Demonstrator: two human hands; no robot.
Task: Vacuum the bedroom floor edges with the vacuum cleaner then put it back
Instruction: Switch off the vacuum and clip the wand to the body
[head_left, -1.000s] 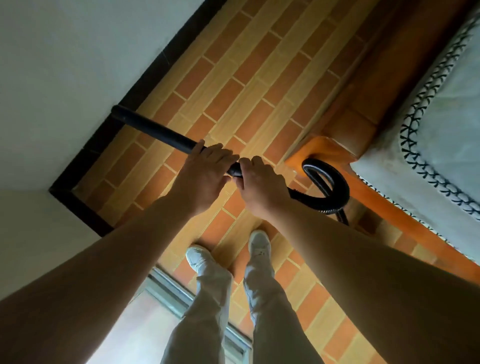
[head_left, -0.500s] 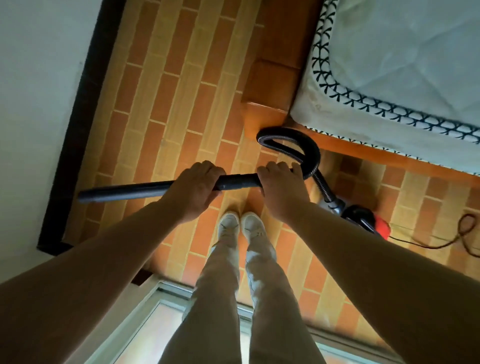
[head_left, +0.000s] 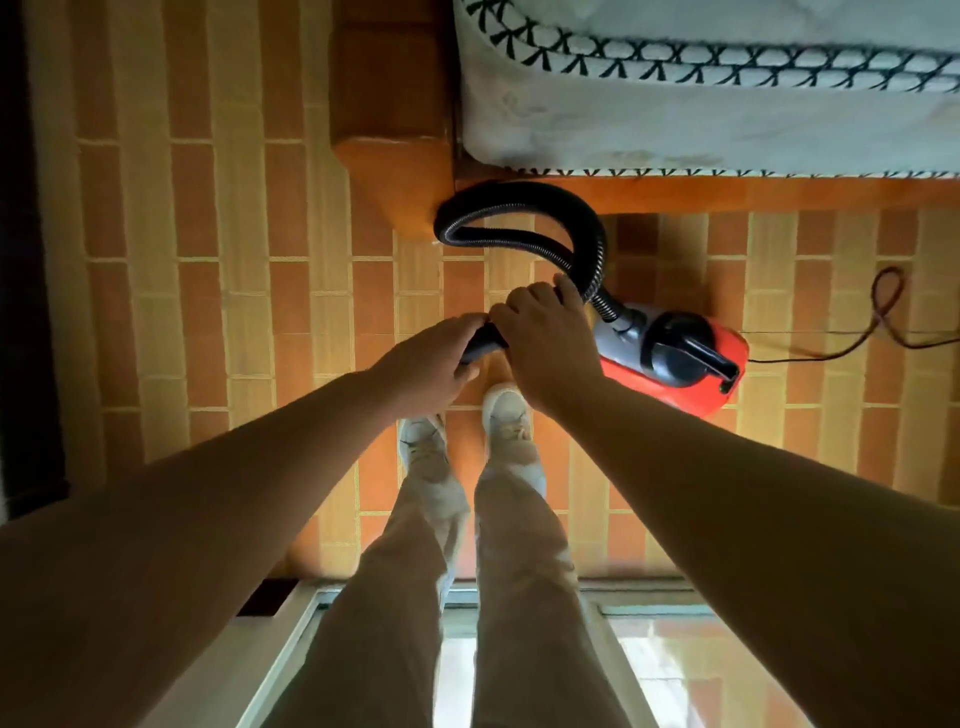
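Hands: both on the black wand (head_left: 480, 340), close together, above the feet
Left hand: left hand (head_left: 434, 366) curled round the wand's lower end, fingers wrapped over top, gripping it
Right hand: right hand (head_left: 548, 338) clamped over the wand just beside the left, knuckles up, thumb side twd the hose; gripping too
Wand: only a short dark bit shows betw. the 2 hands, rest hidden under them; can't tell where its tip is
Hose: ribbed black hose (head_left: 519, 208) loops up from the right hand, arcs past the bed corner, then drops back down into the vac body
Vac body: red and grey vacuum cleaner (head_left: 675, 353) sits on the floor, just right of the right hand, near the bed side
Cord: thin dark power cord (head_left: 883, 312) trails off the vac to the right edge, w/ a loop in it
Bed: wooden bed frame (head_left: 395, 176) w/ mattress (head_left: 701, 104) on top, black zigzag trim along its edge, upper right
Floor: orange/tan brick-pattern floor (head_left: 208, 260); dark skirting strip far left
Person: pale trousers, white shoes (head_left: 467, 431) side by side on the floor, glass door track behind the heels
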